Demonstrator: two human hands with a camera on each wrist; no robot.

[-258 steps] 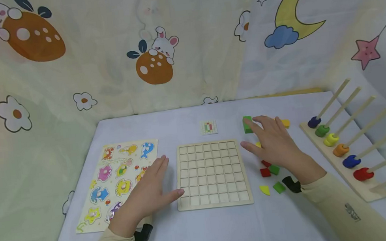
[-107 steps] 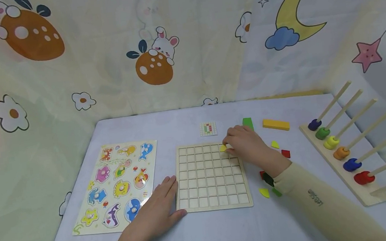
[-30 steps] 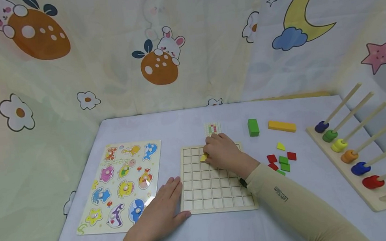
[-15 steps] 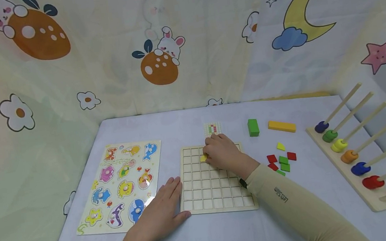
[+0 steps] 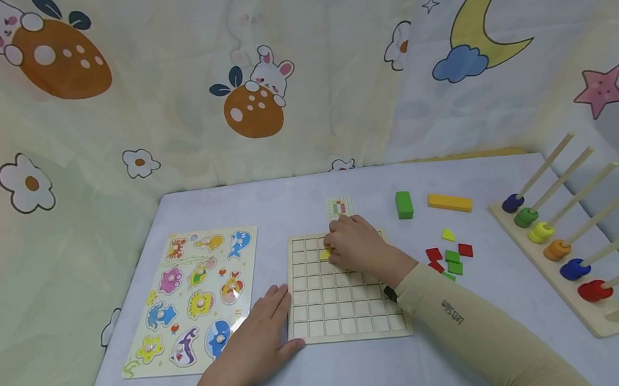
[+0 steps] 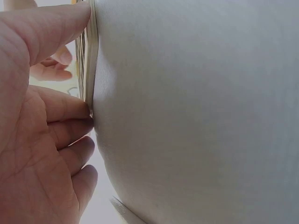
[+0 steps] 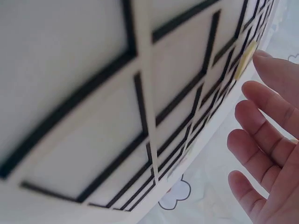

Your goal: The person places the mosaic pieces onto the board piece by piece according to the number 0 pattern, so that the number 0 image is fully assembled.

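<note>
My right hand [image 5: 357, 245] is over the upper part of the wooden grid board [image 5: 349, 316]. Its thumb and index finger pinch a small yellow piece [image 5: 325, 254] at a cell near the top. In the right wrist view the yellow piece [image 7: 245, 61] lies against the board, at the tips of thumb and index finger; the other fingers are loosely bent. My left hand [image 5: 256, 333] rests beside the board's left edge with fingers extended. The left wrist view has the left hand's thumb and fingertips touching the board's edge [image 6: 92, 60]. Cells under the right hand are hidden.
Right of the board lie a yellow piece [image 5: 448, 235], several red and green pieces [image 5: 452, 256], a green block [image 5: 404, 205] and an orange-yellow bar [image 5: 449, 202]. A small pattern card [image 5: 340, 206], an animal puzzle board [image 5: 190, 302] and a peg rack [image 5: 559, 266] stand around.
Over the last few seconds my right hand has moved left across the board's top, and the yellow piece at the lower right has left the table. Almost nothing differs within the last second.
</note>
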